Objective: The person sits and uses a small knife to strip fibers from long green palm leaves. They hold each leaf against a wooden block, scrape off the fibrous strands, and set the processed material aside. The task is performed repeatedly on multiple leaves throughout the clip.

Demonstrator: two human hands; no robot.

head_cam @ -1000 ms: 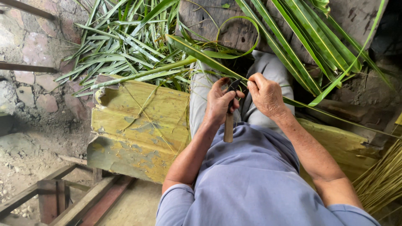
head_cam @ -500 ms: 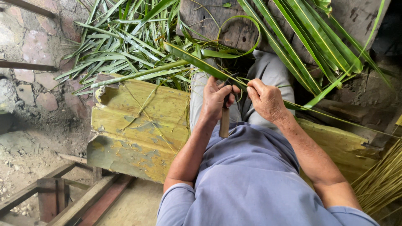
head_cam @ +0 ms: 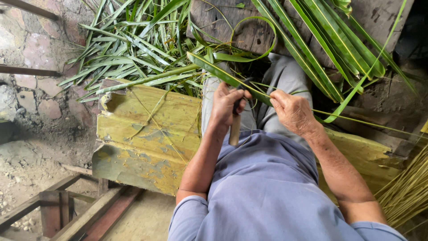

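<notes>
My left hand [head_cam: 225,107] is closed around a knife with a pale wooden handle [head_cam: 235,129]; the blade is hidden under my fingers, against a long green palm leaflet [head_cam: 214,69]. My right hand [head_cam: 292,111] pinches the same leaflet just right of the knife. A thin green strip [head_cam: 356,119] runs out to the right from that hand. Both hands hover over my lap, above grey trousers [head_cam: 285,73], and I sit on a worn yellow wooden bench [head_cam: 147,134].
A heap of cut green palm leaves [head_cam: 133,44] lies beyond the bench at upper left. A palm frond [head_cam: 330,49] hangs across a weathered board [head_cam: 232,22]. A bundle of thin yellowish midribs [head_cam: 405,192] is at lower right. Wooden frame pieces [head_cam: 58,209] stand on the dirt floor.
Both hands have shifted slightly over my lap. The left hand with the knife has edged left along the leaflet, and the right hand has dropped a little.
</notes>
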